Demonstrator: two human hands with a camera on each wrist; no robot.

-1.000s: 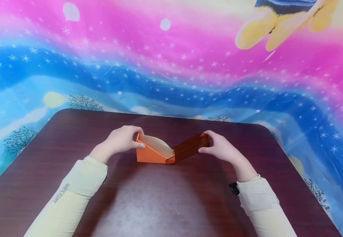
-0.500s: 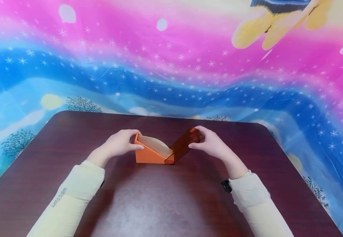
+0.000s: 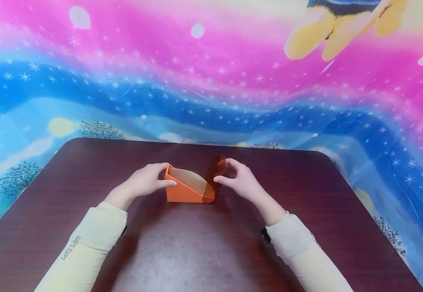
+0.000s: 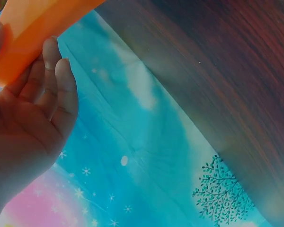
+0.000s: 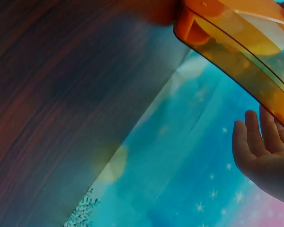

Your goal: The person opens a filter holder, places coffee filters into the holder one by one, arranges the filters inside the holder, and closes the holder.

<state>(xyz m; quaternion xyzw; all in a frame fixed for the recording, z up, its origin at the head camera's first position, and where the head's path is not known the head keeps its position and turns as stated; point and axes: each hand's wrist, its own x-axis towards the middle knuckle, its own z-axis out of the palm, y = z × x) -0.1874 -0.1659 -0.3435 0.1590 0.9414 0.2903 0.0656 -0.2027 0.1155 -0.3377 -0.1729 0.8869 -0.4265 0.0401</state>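
Observation:
An orange box [image 3: 186,190] with slanted sides stands on the table, a pale curved piece [image 3: 190,179] showing inside it. My left hand [image 3: 142,179] grips its tall left end, thumb on the near side and fingers behind. Hinged at the box's low right end, a see-through amber lid [image 3: 212,174] stands nearly upright. The free end of this lid is between the thumb and fingers of my right hand [image 3: 241,180]. In the left wrist view, the fingers [image 4: 51,54] lie along the box's orange wall. The right wrist view shows the lid [image 5: 236,64] slanting down to the fingertips.
The dark wood-grain table [image 3: 182,251] reaches around both forearms, with rounded far corners. Behind it hangs a pink and blue cloth [image 3: 182,81] printed with snowflakes, close to the table's far edge.
My right hand has moved left, swinging the lid up from a rightward lean to nearly upright over its hinge. My left hand has kept its grip on the box.

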